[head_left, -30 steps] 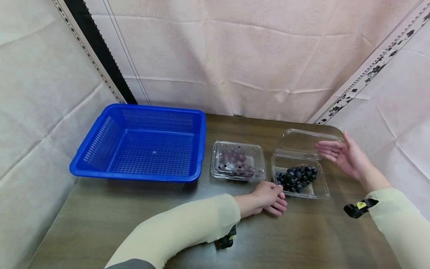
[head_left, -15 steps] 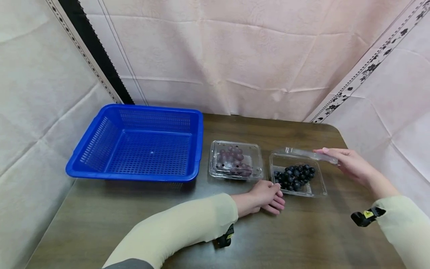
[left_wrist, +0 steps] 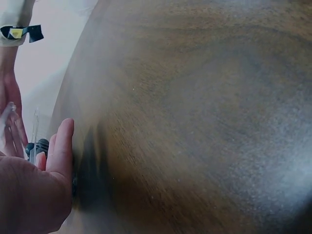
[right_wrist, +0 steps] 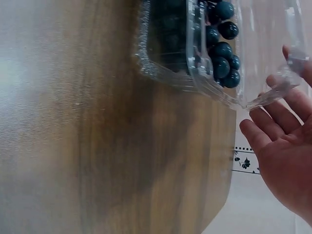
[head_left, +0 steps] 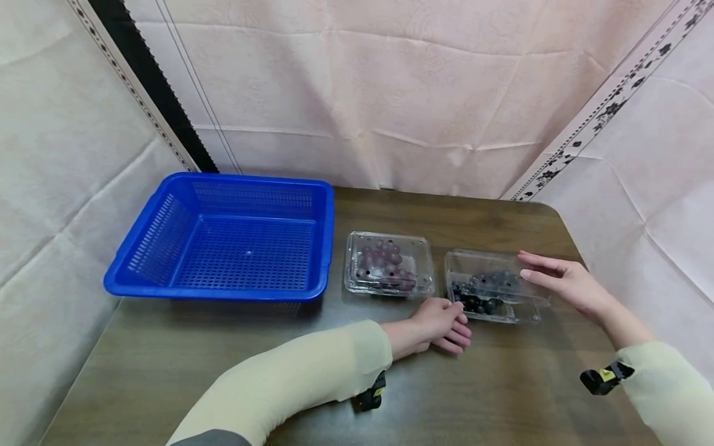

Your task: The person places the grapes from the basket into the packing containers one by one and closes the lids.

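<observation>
A clear plastic clamshell box [head_left: 515,317] of dark grapes [head_left: 476,305] lies at the right of the table. Its hinged lid [right_wrist: 263,44] slants low over the grapes. My right hand [head_left: 574,290] touches the lid's right edge, fingers extended along its outside, as the right wrist view shows. At the box's front left corner my left hand [head_left: 437,321] pinches the rim between thumb and fingers. Next to it on the left, a second clamshell box [head_left: 421,255] with reddish grapes [head_left: 385,260] has its lid down.
A blue perforated plastic basket [head_left: 329,248] stands at the left of the wooden table [head_left: 251,347], nothing in it. Pale cloth [head_left: 401,93] hangs along the back and both sides. Black wrist cameras [head_left: 605,378] sit on both sleeves.
My right hand has swung the dark grapes' lid from standing open at the back forward and down over the box. My left hand has stayed at the front corner.
</observation>
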Demonstrator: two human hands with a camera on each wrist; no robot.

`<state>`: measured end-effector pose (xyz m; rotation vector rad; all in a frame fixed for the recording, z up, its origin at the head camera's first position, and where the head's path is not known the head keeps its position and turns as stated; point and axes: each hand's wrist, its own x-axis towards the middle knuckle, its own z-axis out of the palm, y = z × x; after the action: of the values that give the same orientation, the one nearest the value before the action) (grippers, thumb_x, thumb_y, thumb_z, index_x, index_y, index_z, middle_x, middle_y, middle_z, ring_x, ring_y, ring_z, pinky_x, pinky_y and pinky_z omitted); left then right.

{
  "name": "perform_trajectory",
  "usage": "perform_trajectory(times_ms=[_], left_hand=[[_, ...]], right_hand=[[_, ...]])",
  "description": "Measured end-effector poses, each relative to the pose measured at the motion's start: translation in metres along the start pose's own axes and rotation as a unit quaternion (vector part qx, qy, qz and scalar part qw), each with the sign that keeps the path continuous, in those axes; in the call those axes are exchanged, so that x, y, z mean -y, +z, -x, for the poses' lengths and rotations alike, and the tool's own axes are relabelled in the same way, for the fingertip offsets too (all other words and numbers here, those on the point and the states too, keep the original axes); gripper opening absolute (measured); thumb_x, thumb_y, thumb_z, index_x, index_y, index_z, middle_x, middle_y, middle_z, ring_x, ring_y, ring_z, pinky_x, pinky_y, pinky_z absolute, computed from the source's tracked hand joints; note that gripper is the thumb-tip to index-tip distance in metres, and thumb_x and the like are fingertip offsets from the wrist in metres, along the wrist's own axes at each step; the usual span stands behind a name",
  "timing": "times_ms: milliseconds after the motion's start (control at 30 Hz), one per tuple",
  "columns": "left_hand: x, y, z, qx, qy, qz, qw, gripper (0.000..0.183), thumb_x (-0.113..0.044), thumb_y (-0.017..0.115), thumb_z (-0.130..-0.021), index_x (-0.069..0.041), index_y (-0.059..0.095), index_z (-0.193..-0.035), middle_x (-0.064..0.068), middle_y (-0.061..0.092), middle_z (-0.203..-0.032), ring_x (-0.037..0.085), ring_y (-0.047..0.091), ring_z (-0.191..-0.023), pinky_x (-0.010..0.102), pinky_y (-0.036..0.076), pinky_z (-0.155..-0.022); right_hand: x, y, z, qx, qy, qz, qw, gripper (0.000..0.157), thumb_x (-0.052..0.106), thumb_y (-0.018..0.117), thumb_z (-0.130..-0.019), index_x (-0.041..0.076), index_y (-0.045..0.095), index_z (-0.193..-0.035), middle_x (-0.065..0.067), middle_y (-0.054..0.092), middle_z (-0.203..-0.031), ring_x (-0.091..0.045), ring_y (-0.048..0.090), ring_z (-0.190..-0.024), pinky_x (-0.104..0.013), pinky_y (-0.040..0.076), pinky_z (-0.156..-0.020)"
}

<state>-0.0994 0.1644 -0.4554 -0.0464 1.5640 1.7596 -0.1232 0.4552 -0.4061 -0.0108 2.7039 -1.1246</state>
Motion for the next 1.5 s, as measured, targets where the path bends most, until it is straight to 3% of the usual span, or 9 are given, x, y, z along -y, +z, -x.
perform_trajectory(times_ms=[233, 400, 567, 733, 867, 933, 1000, 1267, 1500], left_hand=[[0.000, -0.001, 0.005, -0.006, -0.009, 0.013, 0.9999, 0.026, -0.018, 0.043, -0.102, 0.003, 0.060, -0.103, 0.025, 0.070, -0.090, 0.038, 0.071, -0.080, 0.051, 0.059, -0.066], [-0.001, -0.003, 0.015, -0.024, -0.016, 0.020, 0.9994, 0.020, -0.010, 0.043, -0.094, 0.001, 0.057, -0.102, 0.026, 0.069, -0.090, 0.041, 0.070, -0.078, 0.051, 0.059, -0.064], [-0.006, -0.004, 0.022, -0.027, -0.019, 0.019, 0.9993, 0.022, -0.014, 0.044, -0.092, 0.000, 0.056, -0.104, 0.024, 0.069, -0.089, 0.040, 0.070, -0.077, 0.052, 0.059, -0.065], [-0.008, -0.003, 0.020, -0.030, -0.015, 0.019, 0.9993, 0.025, -0.023, 0.049, -0.097, -0.001, 0.056, -0.107, 0.023, 0.069, -0.089, 0.039, 0.070, -0.077, 0.050, 0.059, -0.064], [-0.008, -0.003, 0.015, -0.028, -0.005, 0.019, 0.9994, 0.026, -0.027, 0.051, -0.100, -0.002, 0.056, -0.106, 0.022, 0.070, -0.090, 0.037, 0.071, -0.077, 0.048, 0.060, -0.065], [-0.008, -0.003, 0.012, -0.027, -0.002, 0.020, 0.9994, 0.024, -0.026, 0.051, -0.100, -0.003, 0.057, -0.105, 0.022, 0.070, -0.090, 0.037, 0.071, -0.077, 0.048, 0.060, -0.066], [-0.006, -0.003, 0.009, -0.027, 0.000, 0.022, 0.9994, 0.023, -0.024, 0.050, -0.100, -0.003, 0.057, -0.104, 0.022, 0.070, -0.091, 0.036, 0.071, -0.077, 0.049, 0.060, -0.067], [-0.005, -0.003, 0.004, -0.024, -0.002, 0.020, 0.9995, 0.021, -0.020, 0.051, -0.100, -0.001, 0.059, -0.100, 0.022, 0.070, -0.090, 0.035, 0.071, -0.077, 0.049, 0.060, -0.068], [-0.004, 0.000, 0.002, -0.026, 0.001, 0.017, 0.9995, 0.018, -0.016, 0.050, -0.100, 0.001, 0.058, -0.097, 0.023, 0.070, -0.089, 0.036, 0.071, -0.076, 0.048, 0.060, -0.067]], right_hand=[[-0.002, 0.006, 0.001, -0.014, -0.030, 0.015, 0.999, 0.052, 0.034, 0.067, -0.091, 0.019, 0.053, -0.139, -0.008, 0.044, -0.148, 0.011, 0.048, -0.118, -0.004, 0.045, -0.082], [0.001, 0.007, 0.002, -0.014, -0.045, 0.040, 0.998, 0.053, 0.033, 0.067, -0.091, 0.019, 0.052, -0.140, -0.007, 0.042, -0.149, 0.010, 0.046, -0.119, -0.001, 0.042, -0.084], [0.003, 0.006, 0.003, -0.015, -0.049, 0.083, 0.995, 0.057, 0.039, 0.067, -0.090, 0.021, 0.051, -0.141, -0.005, 0.041, -0.151, 0.016, 0.042, -0.117, 0.001, 0.040, -0.084], [0.001, 0.007, 0.001, -0.019, -0.053, 0.110, 0.992, 0.058, 0.042, 0.068, -0.088, 0.022, 0.051, -0.141, -0.002, 0.041, -0.151, 0.018, 0.039, -0.116, 0.002, 0.038, -0.083], [0.002, 0.007, 0.001, -0.016, -0.060, 0.123, 0.990, 0.059, 0.042, 0.068, -0.088, 0.022, 0.051, -0.141, -0.004, 0.041, -0.150, -0.008, 0.047, -0.127, 0.003, 0.037, -0.083], [0.002, 0.008, 0.001, -0.015, -0.064, 0.124, 0.990, 0.059, 0.040, 0.069, -0.088, 0.020, 0.051, -0.141, -0.007, 0.041, -0.150, -0.026, 0.048, -0.129, 0.003, 0.036, -0.082], [0.002, 0.008, 0.002, -0.017, -0.064, 0.126, 0.990, 0.059, 0.039, 0.069, -0.088, 0.020, 0.051, -0.141, -0.007, 0.041, -0.150, -0.035, 0.047, -0.127, 0.004, 0.036, -0.082], [-0.001, 0.012, 0.002, -0.030, -0.056, 0.125, 0.990, 0.058, 0.037, 0.072, -0.086, 0.022, 0.053, -0.138, -0.006, 0.042, -0.150, -0.026, 0.048, -0.127, 0.005, 0.034, -0.083], [-0.002, 0.013, 0.006, -0.031, -0.055, 0.118, 0.991, 0.057, 0.039, 0.070, -0.088, 0.022, 0.052, -0.139, -0.004, 0.041, -0.150, -0.004, 0.046, -0.124, 0.004, 0.035, -0.085]])
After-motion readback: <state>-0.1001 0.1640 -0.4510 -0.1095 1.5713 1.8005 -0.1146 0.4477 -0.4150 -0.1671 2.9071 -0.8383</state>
